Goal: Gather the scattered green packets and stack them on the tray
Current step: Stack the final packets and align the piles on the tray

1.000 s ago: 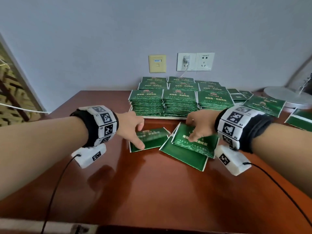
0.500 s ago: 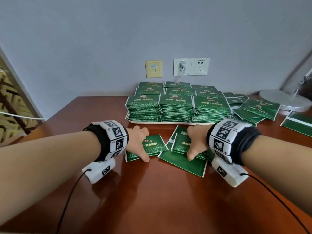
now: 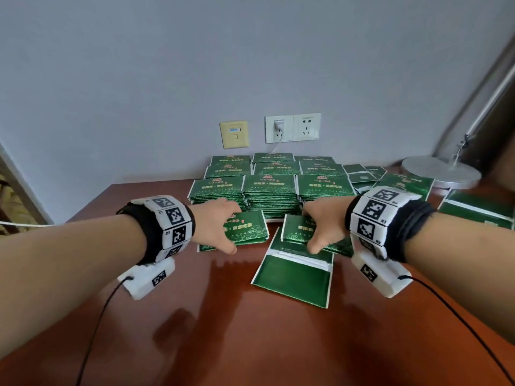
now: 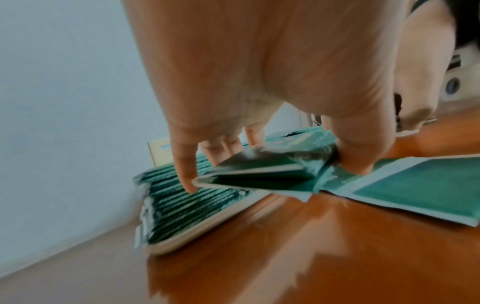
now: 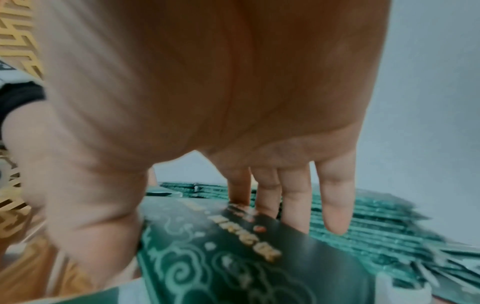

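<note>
My left hand point(image 3: 224, 228) pinches a green packet point(image 3: 246, 228) between thumb and fingers; in the left wrist view that packet point(image 4: 259, 174) is lifted off the wooden table, just in front of the tray. My right hand point(image 3: 313, 231) grips another green packet point(image 3: 296, 229) the same way, thumb on its near edge and fingers point(image 5: 293, 201) over the far edge. A third packet point(image 3: 295, 277) lies plain side up under my right hand. Behind stand several tall packet stacks point(image 3: 270, 190) on the white tray point(image 4: 194, 236).
More green packets point(image 3: 407, 182) lie scattered right of the tray, with one point(image 3: 479, 208) at the right edge. A round silver lamp base point(image 3: 441, 172) stands at the back right. Wall sockets point(image 3: 292, 128) with a plugged cable are behind the stacks.
Both hands went from pressing flat on the packets to gripping them by the edges. They have lifted them and carried them nearer to the tray.
</note>
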`<state>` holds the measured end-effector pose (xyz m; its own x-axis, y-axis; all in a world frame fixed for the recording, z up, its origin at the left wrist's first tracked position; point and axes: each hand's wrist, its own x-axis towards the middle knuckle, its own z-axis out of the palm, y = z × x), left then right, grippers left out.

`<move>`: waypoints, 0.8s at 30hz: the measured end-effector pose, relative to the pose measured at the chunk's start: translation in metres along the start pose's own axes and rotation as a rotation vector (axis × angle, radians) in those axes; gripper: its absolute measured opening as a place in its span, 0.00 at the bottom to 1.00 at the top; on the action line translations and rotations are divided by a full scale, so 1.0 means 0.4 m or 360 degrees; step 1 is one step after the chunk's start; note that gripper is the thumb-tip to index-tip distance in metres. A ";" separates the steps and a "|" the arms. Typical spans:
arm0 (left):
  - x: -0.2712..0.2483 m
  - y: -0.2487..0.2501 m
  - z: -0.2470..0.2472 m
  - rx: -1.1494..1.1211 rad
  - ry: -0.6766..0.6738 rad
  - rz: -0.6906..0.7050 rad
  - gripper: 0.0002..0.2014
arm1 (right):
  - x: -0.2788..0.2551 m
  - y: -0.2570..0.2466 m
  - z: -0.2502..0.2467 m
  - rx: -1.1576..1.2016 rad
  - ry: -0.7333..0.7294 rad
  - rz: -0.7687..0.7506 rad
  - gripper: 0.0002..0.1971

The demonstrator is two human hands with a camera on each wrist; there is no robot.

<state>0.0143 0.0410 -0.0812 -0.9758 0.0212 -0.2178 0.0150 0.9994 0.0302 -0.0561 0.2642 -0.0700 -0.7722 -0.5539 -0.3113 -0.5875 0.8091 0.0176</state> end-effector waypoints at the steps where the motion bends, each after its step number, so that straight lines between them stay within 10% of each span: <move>1: 0.010 0.015 -0.017 -0.0017 0.0036 0.0037 0.44 | -0.003 0.015 -0.015 0.0028 0.0033 0.0014 0.28; 16: 0.318 0.259 -0.214 -0.0017 0.0313 0.0265 0.40 | 0.099 0.328 -0.254 -0.0003 0.0280 0.0469 0.35; 24: 0.519 0.314 -0.227 -0.0030 0.0209 0.0286 0.40 | 0.285 0.426 -0.294 -0.0218 0.0174 0.0645 0.17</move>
<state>-0.2061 0.1684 -0.0340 -0.9779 0.1940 -0.0784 0.1882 0.9792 0.0753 -0.2727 0.3159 0.0095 -0.9635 -0.2207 -0.1513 -0.2529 0.9358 0.2457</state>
